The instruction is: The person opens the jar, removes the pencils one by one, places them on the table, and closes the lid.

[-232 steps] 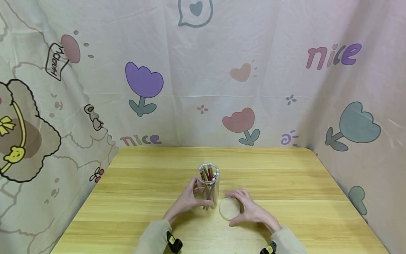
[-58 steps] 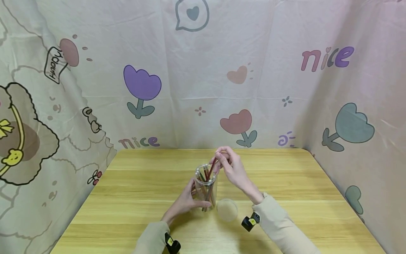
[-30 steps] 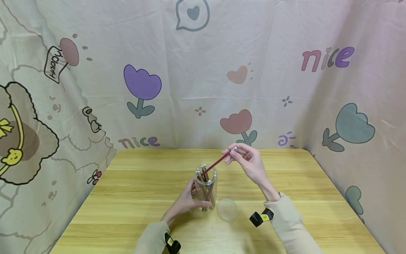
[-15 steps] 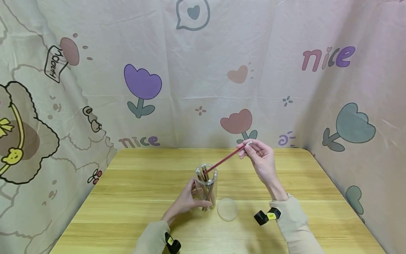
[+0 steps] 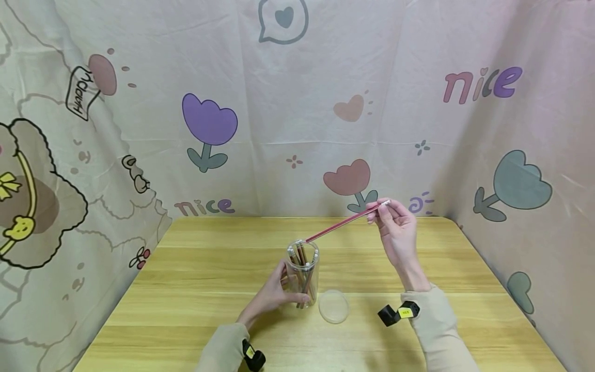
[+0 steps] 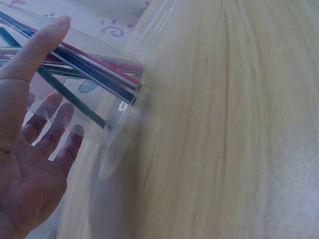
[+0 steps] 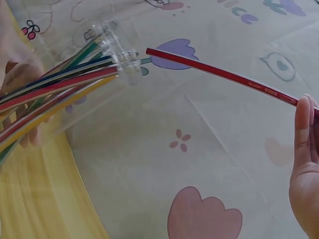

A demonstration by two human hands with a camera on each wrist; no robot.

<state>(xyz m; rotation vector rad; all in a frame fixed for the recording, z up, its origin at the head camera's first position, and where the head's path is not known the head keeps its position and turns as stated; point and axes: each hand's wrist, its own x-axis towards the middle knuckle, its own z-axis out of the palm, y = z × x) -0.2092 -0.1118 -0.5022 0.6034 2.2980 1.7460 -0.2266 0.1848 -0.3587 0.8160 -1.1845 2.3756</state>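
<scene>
A clear jar [image 5: 314,283] stands upright on the wooden table, with several pencils [image 7: 60,92] in red, green, blue and yellow leaning inside, white tips up. Round its lower side my left hand [image 5: 273,293] curls, thumb in front; the left wrist view shows the fingers through the clear wall. My right hand [image 5: 398,232] pinches a red pencil [image 5: 341,223] near its white-tipped end, up and right of the jar. That pencil slants down toward the jar's mouth, and in the right wrist view its lower end is outside, just past the rim.
A round clear lid [image 5: 333,307] lies flat on the table [image 5: 223,258], right of the jar. Behind and at the sides hangs a printed cloth [image 5: 288,93]. A small black camera sits on each wrist.
Earlier my right hand was at the lid, then took hold of the red pencil in the jar. It has drawn the pencil up and right, out of the jar. My left hand keeps its hold.
</scene>
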